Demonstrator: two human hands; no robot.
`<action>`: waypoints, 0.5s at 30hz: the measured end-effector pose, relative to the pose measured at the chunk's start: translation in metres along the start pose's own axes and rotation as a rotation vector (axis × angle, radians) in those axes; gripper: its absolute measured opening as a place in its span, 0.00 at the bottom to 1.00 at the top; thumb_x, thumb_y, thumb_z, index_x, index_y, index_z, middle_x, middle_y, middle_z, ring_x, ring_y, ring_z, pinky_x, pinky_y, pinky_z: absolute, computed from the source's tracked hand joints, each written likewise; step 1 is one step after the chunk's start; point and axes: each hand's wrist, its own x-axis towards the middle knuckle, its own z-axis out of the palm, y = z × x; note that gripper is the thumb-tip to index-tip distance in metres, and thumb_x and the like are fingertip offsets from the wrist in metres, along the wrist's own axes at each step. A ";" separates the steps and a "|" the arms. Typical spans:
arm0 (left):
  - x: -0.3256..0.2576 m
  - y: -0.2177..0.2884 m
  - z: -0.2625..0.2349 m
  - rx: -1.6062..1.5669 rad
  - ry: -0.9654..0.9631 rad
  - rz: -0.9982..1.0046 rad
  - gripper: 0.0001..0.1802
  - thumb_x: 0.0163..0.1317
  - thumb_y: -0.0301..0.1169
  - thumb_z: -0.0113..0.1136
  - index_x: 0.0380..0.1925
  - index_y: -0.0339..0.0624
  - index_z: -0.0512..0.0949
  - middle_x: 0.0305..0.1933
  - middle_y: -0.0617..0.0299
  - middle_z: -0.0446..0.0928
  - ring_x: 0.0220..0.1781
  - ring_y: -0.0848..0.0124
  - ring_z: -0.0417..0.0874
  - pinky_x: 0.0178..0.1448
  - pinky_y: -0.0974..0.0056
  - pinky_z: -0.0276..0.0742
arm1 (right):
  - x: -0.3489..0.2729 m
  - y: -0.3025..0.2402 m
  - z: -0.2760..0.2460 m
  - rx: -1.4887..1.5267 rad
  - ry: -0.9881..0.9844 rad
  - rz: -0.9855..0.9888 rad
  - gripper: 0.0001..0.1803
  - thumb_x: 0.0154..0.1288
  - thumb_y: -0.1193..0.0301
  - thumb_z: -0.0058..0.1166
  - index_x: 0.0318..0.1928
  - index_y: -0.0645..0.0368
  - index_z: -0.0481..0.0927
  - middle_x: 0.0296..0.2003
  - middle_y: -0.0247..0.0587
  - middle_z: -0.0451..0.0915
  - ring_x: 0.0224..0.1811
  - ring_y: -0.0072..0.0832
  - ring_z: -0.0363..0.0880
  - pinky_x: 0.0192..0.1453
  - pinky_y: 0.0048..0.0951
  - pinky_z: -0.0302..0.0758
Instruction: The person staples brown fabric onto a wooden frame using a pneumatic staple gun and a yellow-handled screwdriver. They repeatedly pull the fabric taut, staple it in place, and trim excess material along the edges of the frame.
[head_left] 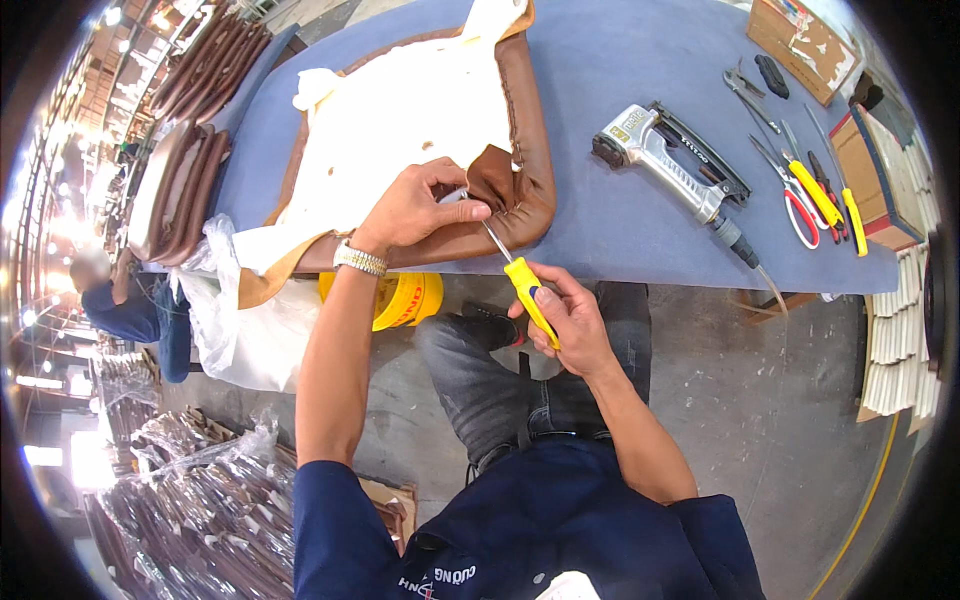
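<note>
A cushion panel [535,130] with brown leather edging and a white underside lies on the blue-covered table in front of me. My right hand [570,315] is wrapped round the yellow handle of a screwdriver [531,298], whose metal shaft points at the cushion's near right corner. At that corner my left hand [415,212] rests over the edge, thumb and fingers pinched near the shaft's tip beside a folded brown leather flap [492,180]. What the left fingertips grip is hidden. A watch circles the left wrist.
Right of the cushion lies a pneumatic stapler [680,165] with an air hose. Beyond it are pliers [750,100], scissors [798,205] and other yellow-handled tools. Cardboard boxes [800,45] edge the table. A yellow bucket [410,300] stands below; another person [125,310] is at far left.
</note>
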 end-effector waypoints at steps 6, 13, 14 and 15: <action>-0.100 0.026 0.021 -0.270 0.391 -0.025 0.19 0.57 0.36 0.80 0.41 0.32 0.88 0.40 0.60 0.86 0.45 0.71 0.84 0.53 0.64 0.79 | -0.027 -0.059 0.022 -0.613 -0.181 -0.091 0.21 0.77 0.69 0.58 0.66 0.61 0.79 0.50 0.46 0.87 0.48 0.28 0.86 0.54 0.29 0.80; -0.215 -0.102 0.057 -0.964 0.418 -0.239 0.12 0.64 0.27 0.71 0.44 0.31 0.88 0.34 0.54 0.88 0.40 0.70 0.88 0.45 0.69 0.82 | -0.067 -0.072 0.029 -1.071 -0.315 0.068 0.24 0.73 0.66 0.60 0.67 0.54 0.79 0.47 0.50 0.85 0.47 0.49 0.85 0.52 0.40 0.81; -0.215 -0.118 0.052 -0.883 0.485 -0.397 0.13 0.65 0.27 0.70 0.46 0.30 0.87 0.34 0.53 0.88 0.41 0.68 0.89 0.46 0.68 0.83 | -0.072 -0.073 0.028 -1.084 -0.210 -0.050 0.25 0.70 0.69 0.63 0.66 0.54 0.80 0.44 0.48 0.84 0.45 0.46 0.85 0.51 0.40 0.81; -0.216 -0.130 0.052 -0.799 0.555 -0.561 0.14 0.67 0.27 0.68 0.47 0.29 0.86 0.34 0.51 0.88 0.42 0.67 0.90 0.47 0.67 0.83 | -0.073 -0.079 0.027 -1.150 -0.143 -0.145 0.25 0.69 0.70 0.63 0.66 0.53 0.81 0.43 0.47 0.83 0.44 0.45 0.85 0.49 0.40 0.81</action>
